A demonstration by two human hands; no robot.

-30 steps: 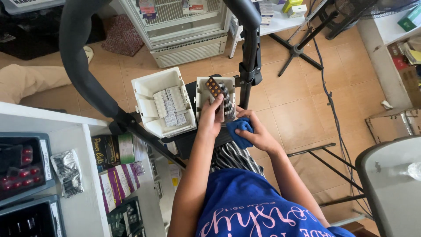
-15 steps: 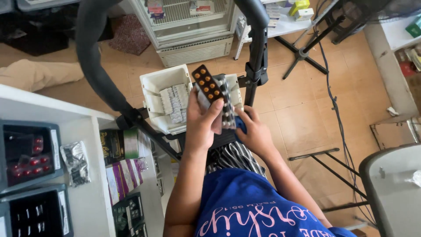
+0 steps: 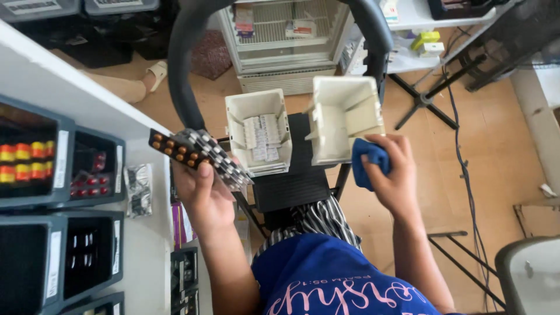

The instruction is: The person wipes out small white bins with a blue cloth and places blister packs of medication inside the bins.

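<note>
My left hand (image 3: 204, 189) grips a fanned stack of pill blister strips (image 3: 198, 154), the top one dark with orange tablets, held out to the left of two white plastic bins. My right hand (image 3: 394, 172) holds a blue cloth (image 3: 368, 160) against the lower right corner of the empty white bin (image 3: 344, 119), which is tilted toward me. The other white bin (image 3: 256, 131) sits beside it on a black seat (image 3: 291, 181) and contains silver blister strips.
A white shelf unit (image 3: 58, 87) at left carries dark bins of coloured tablets (image 3: 29, 157). A curved black chair frame (image 3: 186, 70) arches overhead. A white wire-shelved cabinet (image 3: 280, 35) stands ahead. Cables and stand legs (image 3: 431, 99) cross the tan floor at right.
My left hand lifted the blister strips out of the right bin and carried them left. The right bin now appears empty and tilted, with my right hand and cloth at its corner.
</note>
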